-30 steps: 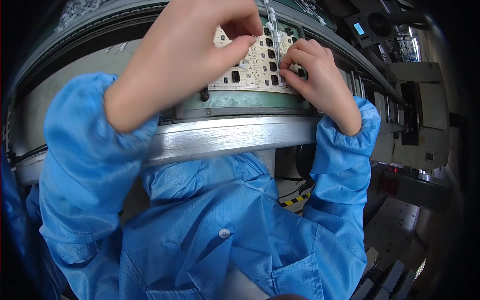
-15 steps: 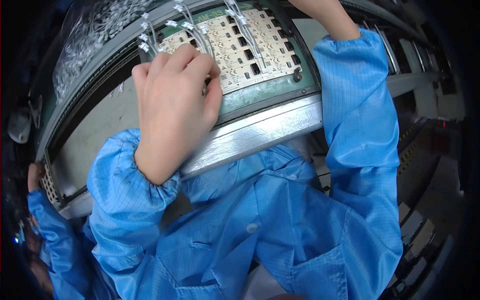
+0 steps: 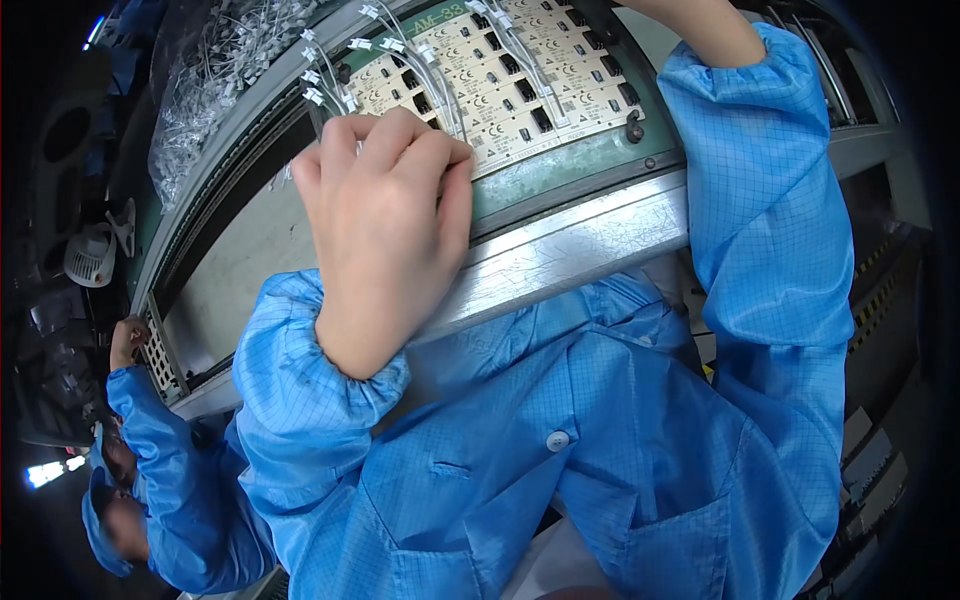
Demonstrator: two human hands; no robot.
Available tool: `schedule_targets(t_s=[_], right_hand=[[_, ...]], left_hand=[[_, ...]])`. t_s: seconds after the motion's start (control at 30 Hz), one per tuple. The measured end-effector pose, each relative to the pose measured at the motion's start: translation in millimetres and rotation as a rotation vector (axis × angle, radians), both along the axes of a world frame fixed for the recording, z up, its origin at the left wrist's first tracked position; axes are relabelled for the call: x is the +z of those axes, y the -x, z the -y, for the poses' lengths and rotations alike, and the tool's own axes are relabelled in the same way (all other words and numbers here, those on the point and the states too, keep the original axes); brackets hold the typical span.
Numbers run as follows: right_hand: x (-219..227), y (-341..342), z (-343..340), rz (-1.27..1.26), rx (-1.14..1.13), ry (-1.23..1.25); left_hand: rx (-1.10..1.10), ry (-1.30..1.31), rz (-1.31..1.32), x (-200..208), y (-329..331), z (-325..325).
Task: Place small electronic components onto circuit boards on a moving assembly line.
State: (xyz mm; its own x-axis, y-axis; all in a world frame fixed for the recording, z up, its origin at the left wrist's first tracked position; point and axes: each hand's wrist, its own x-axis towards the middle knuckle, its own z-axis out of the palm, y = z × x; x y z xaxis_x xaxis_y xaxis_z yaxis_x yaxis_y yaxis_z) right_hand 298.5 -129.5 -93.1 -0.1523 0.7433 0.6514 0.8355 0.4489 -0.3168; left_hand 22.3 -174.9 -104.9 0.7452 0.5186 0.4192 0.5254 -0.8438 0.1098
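My left hand [image 3: 390, 230] is closed, its fingers curled down over the near-left corner of a panel of white circuit boards [image 3: 590, 110]. Its fingertips are hidden behind the knuckles, so what they pinch cannot be made out. The panel carries small black connectors and sits in a green carrier plate [image 3: 560, 178]. Thin white cables with white plugs [image 3: 425, 65] lie across it, their plug ends bunched toward the far left. Of my right arm, the blue sleeve [image 3: 765, 190] and bare wrist [image 3: 710, 30] show; that hand lies beyond the top edge.
A metal rail [image 3: 580, 245] runs along the near side of the carrier. Beyond the far-left rail lies a clear bag of white-plugged cables [image 3: 225, 85]. A co-worker in a blue smock [image 3: 185, 480] is at the left, one hand by a perforated panel [image 3: 160, 350]. A small white fan [image 3: 90, 258] stands nearby.
The whole view has shifted, so the scene sits further right and more of the co-worker shows. My left hand stays at the same corner of the panel, fingers still curled.
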Motion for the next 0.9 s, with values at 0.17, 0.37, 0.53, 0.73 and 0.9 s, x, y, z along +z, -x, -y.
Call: schedule_targets(t_s=[0.17, 0.37, 0.53, 0.73, 0.9], right_hand=[[-3.8, 2.1, -5.7, 0.024, -0.01, 0.024], [-2.0, 5.6, -10.7, 0.028, -0.024, 0.033], [-5.4, 3.8, -13.7, 0.012, 0.001, 0.033], [-1.7, 2.4, -14.7, 0.04, -0.015, 0.033], [1.2, -0.8, -17.4, 0.045, -0.016, 0.034]], left_hand=[[0.024, 0.011, -0.017, -1.3, -0.2, -5.9], [0.025, 0.06, 0.046, -7.5, 1.1, -12.0], [-0.006, 0.09, 0.079, -9.9, 2.0, -14.1], [0.015, 0.107, 0.072, -5.9, 0.9, -16.1], [0.027, 0.076, 0.064, -1.5, -1.7, -15.6]])
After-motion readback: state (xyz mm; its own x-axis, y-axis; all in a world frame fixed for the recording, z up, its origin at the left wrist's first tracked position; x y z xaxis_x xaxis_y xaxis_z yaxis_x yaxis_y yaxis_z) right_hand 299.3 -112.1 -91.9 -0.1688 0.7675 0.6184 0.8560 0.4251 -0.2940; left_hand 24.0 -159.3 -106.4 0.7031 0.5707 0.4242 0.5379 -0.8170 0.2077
